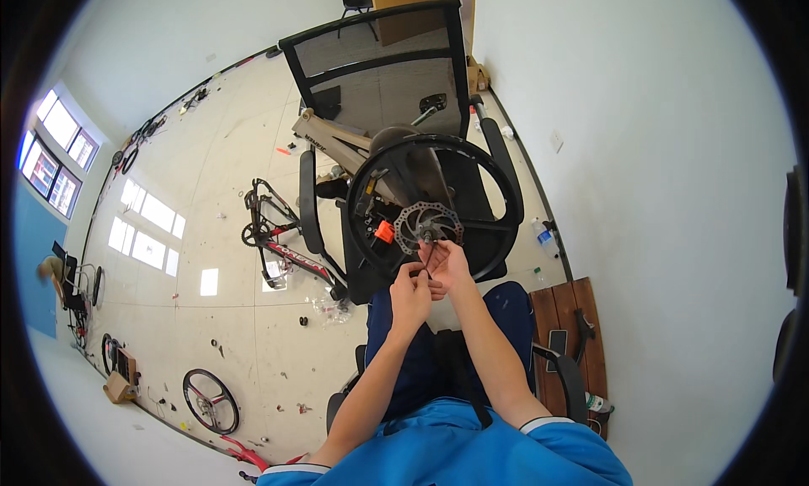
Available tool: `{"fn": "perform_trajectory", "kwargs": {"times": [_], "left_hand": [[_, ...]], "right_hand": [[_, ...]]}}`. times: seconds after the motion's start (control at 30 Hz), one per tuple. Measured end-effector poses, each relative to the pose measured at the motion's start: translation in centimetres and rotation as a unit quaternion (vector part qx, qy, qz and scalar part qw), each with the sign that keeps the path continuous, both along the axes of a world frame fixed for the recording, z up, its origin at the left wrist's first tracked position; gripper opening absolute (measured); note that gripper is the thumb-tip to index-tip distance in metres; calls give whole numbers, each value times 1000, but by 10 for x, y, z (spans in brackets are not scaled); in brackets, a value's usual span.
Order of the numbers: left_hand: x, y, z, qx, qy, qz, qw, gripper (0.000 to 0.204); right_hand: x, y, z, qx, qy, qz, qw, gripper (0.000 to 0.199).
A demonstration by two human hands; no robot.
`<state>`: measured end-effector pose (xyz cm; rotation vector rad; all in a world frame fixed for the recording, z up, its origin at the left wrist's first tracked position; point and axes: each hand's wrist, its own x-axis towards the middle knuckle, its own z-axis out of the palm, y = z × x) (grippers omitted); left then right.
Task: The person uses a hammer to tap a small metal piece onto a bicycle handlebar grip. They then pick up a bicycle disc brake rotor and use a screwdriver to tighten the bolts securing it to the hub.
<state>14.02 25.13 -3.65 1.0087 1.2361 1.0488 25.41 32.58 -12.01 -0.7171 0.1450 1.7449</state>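
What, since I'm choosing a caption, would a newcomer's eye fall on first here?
Probably the big black wheel over the seat of the mesh-backed chair straight ahead, with the person's left hand and right hand just below its silver disc rotor. Next might be the bright orange piece left of the rotor, then the black-and-red bike frame on the floor to the chair's left.

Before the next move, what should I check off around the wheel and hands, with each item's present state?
1. Black wheel over the chair: ok; whether it is steady, cannot tell.
2. Brake rotor facing the person: ok.
3. Left hand on the thin dark tool: ok.
4. Tool tip seated: cannot tell, too small.
5. Right hand near the hub: ok.
6. Phone away from the wheel: ok, on slatted wood.
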Motion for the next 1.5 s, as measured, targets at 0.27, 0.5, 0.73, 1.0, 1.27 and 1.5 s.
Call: {"fn": "perform_trajectory", "kwargs": {"times": [0.27,0.5,0.73,1.0,1.27,1.5], "left_hand": [[-8,7,-11,-240,-398,-5,885,33],[-19,19,-47,-313,-578,-59,752,31],[-26,17,-30,-310,-478,-87,817,34],[-25,22,18,-96,-49,-68,992,44],[-7,21,17,-13,120,-91,989,34],[-12,13,-4,-60,-30,-36,997,31]], "right_hand": [[-4,-3,4,-48,-109,-8,993,15],[0,-11,-5,25,-21,30,999,19],[5,-21,5,14,-6,49,999,21],[-1,-16,3,7,6,16,1000,14],[6,-13,-12,33,3,59,998,18],[-1,-11,3,-16,-24,11,1000,18]]}}
